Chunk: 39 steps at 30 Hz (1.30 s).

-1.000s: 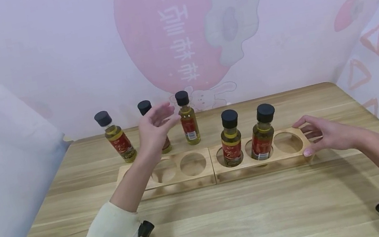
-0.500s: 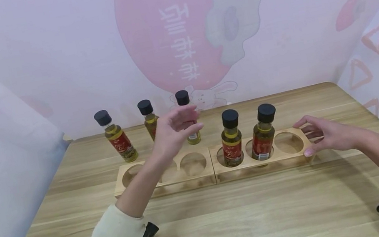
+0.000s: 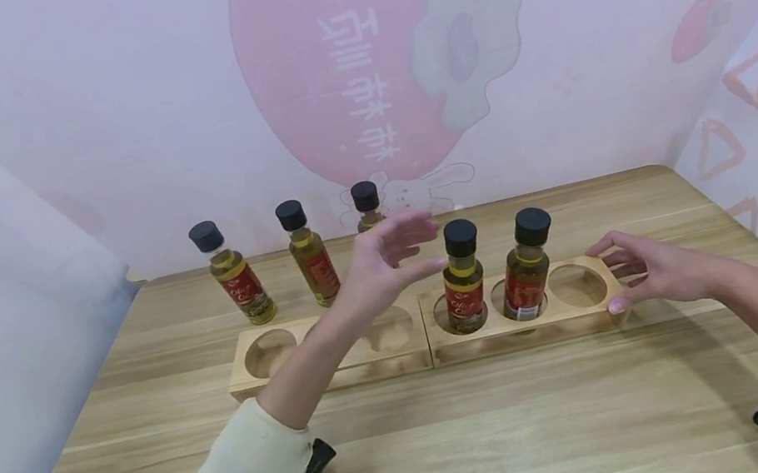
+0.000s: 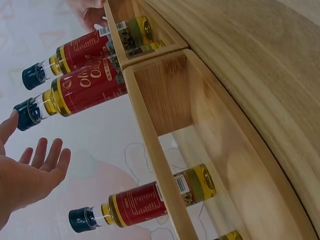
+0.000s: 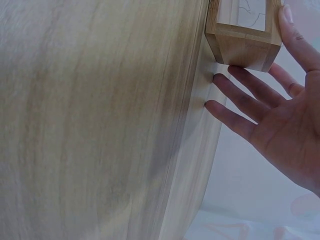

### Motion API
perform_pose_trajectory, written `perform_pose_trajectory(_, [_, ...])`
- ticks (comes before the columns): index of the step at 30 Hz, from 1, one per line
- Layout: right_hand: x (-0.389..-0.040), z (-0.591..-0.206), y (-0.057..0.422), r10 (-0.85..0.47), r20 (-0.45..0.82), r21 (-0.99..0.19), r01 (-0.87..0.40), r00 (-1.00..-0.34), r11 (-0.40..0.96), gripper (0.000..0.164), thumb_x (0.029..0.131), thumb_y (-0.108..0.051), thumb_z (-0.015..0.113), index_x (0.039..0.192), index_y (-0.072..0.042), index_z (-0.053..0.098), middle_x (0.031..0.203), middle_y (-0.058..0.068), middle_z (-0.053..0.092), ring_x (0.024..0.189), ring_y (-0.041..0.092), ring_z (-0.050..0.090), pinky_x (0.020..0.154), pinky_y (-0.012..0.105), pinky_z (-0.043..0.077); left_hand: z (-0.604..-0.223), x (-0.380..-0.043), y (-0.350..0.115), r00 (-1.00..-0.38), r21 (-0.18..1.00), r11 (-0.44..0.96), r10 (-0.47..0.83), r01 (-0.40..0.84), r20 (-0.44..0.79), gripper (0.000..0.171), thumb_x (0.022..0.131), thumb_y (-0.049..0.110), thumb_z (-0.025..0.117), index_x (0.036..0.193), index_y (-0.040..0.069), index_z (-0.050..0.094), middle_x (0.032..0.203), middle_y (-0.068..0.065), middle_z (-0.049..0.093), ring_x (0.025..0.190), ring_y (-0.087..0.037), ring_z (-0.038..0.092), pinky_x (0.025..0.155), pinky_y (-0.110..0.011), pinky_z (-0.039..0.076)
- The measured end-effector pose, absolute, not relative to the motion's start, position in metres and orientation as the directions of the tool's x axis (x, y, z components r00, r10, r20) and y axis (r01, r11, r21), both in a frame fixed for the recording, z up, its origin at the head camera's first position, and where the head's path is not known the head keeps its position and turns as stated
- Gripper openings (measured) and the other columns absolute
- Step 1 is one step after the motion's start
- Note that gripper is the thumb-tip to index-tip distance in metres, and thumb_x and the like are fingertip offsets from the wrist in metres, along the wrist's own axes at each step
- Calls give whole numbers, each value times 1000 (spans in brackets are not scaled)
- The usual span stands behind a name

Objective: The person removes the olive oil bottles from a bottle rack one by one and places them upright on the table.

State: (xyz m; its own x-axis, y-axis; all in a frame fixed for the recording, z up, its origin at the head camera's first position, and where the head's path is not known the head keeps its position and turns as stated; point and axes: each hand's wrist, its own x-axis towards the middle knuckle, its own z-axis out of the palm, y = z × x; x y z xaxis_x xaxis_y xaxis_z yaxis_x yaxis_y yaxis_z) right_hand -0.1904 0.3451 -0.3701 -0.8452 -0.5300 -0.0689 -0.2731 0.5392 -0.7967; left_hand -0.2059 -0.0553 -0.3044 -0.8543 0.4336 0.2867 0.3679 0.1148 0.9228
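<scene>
Two olive oil bottles with black caps, a left one [image 3: 466, 301] and a right one [image 3: 525, 278], stand in holes of the right wooden bottle rack [image 3: 489, 344]. My left hand [image 3: 385, 269] hovers just left of the left bottle, fingers spread and slightly bent, holding nothing. In the left wrist view, its thumb overlaps that bottle's black cap [image 4: 27, 114]; I cannot tell whether they touch. My right hand [image 3: 659, 270] grips the rack's right end, thumb at the front corner and index finger behind. The right wrist view shows its other fingers [image 5: 240, 95] stretched out beside the rack end.
A second wooden rack [image 3: 365, 372] adjoins the first on the left. Behind it on the wooden table [image 3: 417, 450] stand three more oil bottles: a left one [image 3: 242, 290], a middle one [image 3: 316, 269] and a right one [image 3: 366, 201], the last partly hidden by my left hand.
My left hand has moved right, from in front of the middle back bottle to beside the left racked bottle. My right hand, both racks and the bottles have stayed put.
</scene>
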Motion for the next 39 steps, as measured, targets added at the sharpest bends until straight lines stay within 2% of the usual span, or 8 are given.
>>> perform_pose_trajectory(7, [-190,-370,344,-531,-69,-802,-269,-845,534,72,86,-4,84,140,11,38,140,41,51,130,62,49,101,65,50,-309,-206,-45,-847,929,112,459,354,267,61,88,0,81,144,3,58,136,-15,65,126,-27,63,113,-41,48])
perform_pose_trajectory(15, [-190,-369,345,-534,-74,-804,-266,-842,532,73,87,-4,83,140,11,37,141,42,51,130,63,49,100,64,51,-308,-205,-36,-855,931,133,455,341,248,63,88,3,82,145,4,57,142,-13,62,127,-29,62,111,-33,48])
perform_pose_trajectory(25, [-190,-369,344,-528,-79,-803,-260,-846,536,74,86,-5,84,140,11,37,141,42,50,130,63,48,100,64,51,-313,-204,-31,-849,956,60,478,286,224,56,90,-4,78,143,-1,58,130,-21,67,118,-31,69,99,-36,58])
perform_pose_trajectory(31, [-190,-368,344,-526,-81,-799,-260,-847,542,74,86,-5,85,140,10,37,141,42,50,129,63,49,99,64,52,-314,-204,-31,-847,956,61,482,286,223,54,91,-4,76,143,-1,58,123,-22,69,112,-31,71,97,-36,59])
perform_pose_trajectory(39, [-190,-367,343,-521,-93,-796,-250,-849,551,74,86,-6,85,140,10,38,141,43,50,129,63,49,99,64,52,-314,-204,-29,-848,955,65,479,290,225,52,92,-6,75,141,-2,59,125,-23,69,113,-32,71,98,-36,59])
